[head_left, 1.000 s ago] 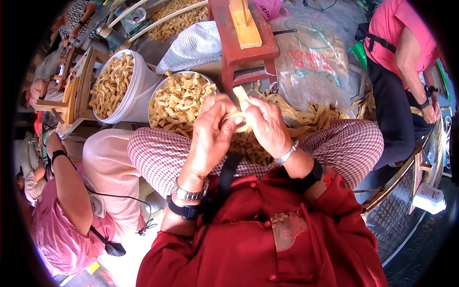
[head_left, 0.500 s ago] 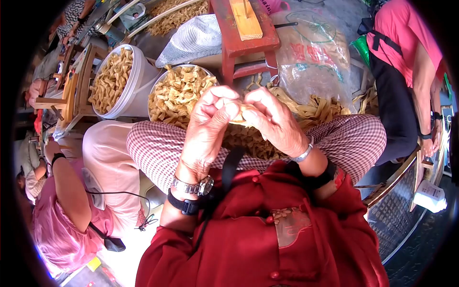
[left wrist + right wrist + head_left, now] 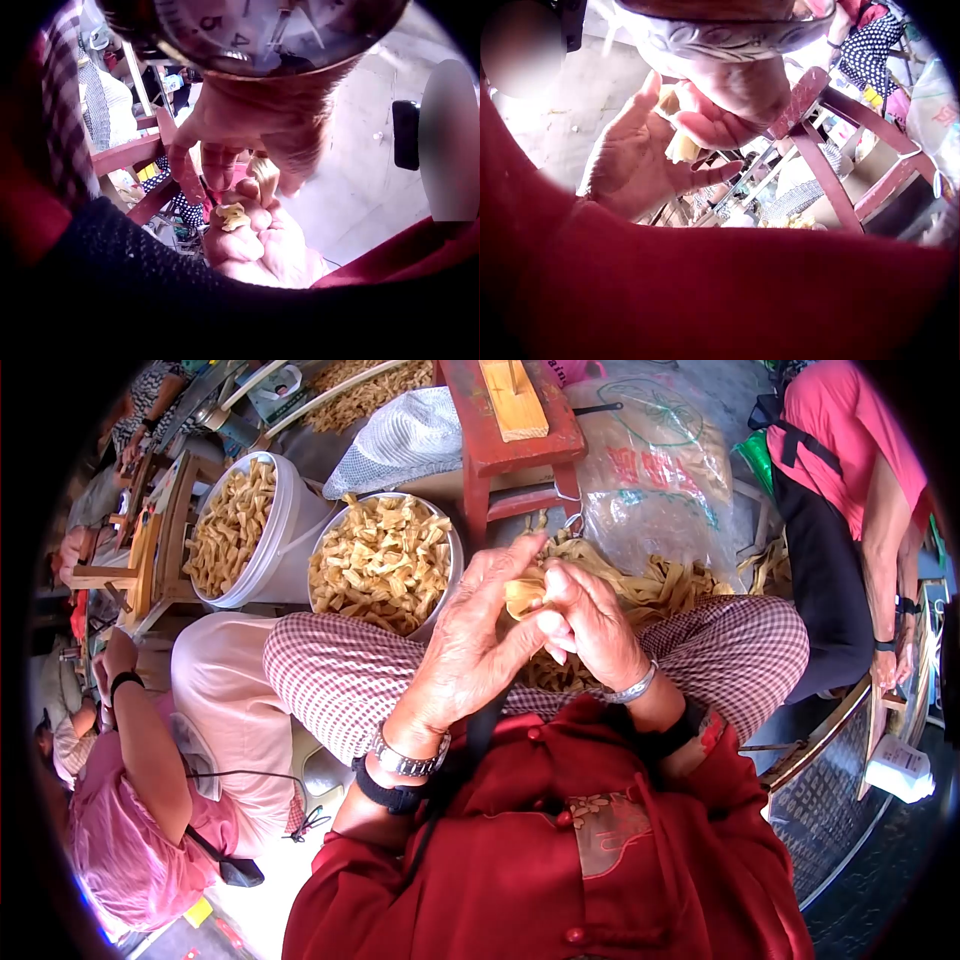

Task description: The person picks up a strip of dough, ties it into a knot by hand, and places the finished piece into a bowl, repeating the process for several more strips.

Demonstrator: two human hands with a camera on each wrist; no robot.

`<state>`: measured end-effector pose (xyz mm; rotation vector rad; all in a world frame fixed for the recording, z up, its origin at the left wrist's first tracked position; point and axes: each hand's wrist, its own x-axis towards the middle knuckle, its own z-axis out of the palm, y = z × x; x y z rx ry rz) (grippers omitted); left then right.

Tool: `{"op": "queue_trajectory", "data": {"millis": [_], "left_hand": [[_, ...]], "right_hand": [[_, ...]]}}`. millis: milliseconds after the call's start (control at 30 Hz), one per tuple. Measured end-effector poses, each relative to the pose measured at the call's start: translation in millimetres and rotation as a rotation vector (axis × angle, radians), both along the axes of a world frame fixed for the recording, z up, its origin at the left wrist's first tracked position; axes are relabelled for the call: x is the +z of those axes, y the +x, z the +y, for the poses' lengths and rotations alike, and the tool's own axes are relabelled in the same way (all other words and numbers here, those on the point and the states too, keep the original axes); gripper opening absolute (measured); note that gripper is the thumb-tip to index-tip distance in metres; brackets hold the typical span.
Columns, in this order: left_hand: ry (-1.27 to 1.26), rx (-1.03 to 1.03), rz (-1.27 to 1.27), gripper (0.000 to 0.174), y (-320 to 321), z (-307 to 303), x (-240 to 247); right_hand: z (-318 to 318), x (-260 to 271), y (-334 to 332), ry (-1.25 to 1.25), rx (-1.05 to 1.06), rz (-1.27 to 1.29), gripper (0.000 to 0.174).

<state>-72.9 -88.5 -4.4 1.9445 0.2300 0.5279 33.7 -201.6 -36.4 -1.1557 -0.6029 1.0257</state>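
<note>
My right hand (image 3: 600,625) grips a short tan strip (image 3: 524,597), its fingers curled tightly. The strip's ruffled end (image 3: 234,216) pokes out of that fist in the left wrist view. Beside it my left hand (image 3: 475,635) has its fingers and thumb extended around the strip. In the right wrist view the left palm (image 3: 634,165) faces the strip (image 3: 681,148), with the thumb reaching below it. Knotted tan pieces (image 3: 385,565) fill a white bucket just left of the hands. Loose long strips (image 3: 680,592) lie beyond the right knee, and more tan pieces (image 3: 555,676) show below the hands.
A second white bucket (image 3: 292,550) of knotted pieces tilts at the left. Ahead stands a red stool (image 3: 525,465) bearing a wooden block (image 3: 515,405) with a peg. A clear plastic bag (image 3: 650,500) lies to its right. People sit on both sides.
The long end that stood up between the hands is out of sight; a short piece shows now. My left hand has loosened from its pinch, its fingers spreading, while the right keeps its grip.
</note>
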Motion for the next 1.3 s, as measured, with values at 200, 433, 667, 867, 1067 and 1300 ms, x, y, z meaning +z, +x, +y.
{"op": "queue_trajectory", "data": {"millis": [200, 433, 667, 867, 1067, 1300], "left_hand": [[-0.354, 0.050, 0.020, 0.036, 4.5, 1.9, -21.0], [-1.216, -0.093, 0.041, 0.045, 3.4, 3.9, -9.4], [-1.476, -0.234, -0.072, 0.043, -7.1, 22.5, -16.5], [-1.295, -0.103, 0.014, 0.049, 0.7, 15.4, -4.6], [-1.118, -0.101, 0.232, 0.041, -5.0, 8.3, -8.4], [-1.235, 0.037, 0.150, 0.015, -8.3, 7.6, 0.2]], "right_hand": [[-0.4, 3.1, -3.7, -0.050, -0.009, -0.132, 0.032], [-12.5, 13.4, -5.8, -0.029, -0.089, -0.275, 0.032], [-32.5, 8.2, 9.3, -0.214, -0.030, -0.688, 0.012], [-38.3, 18.8, 14.0, -0.168, -0.080, -0.895, 0.012], [-35.6, 12.6, 15.4, -0.086, -0.100, -1.134, 0.015], [-32.6, 20.1, 16.7, -0.063, -0.088, -1.240, 0.017]]}}
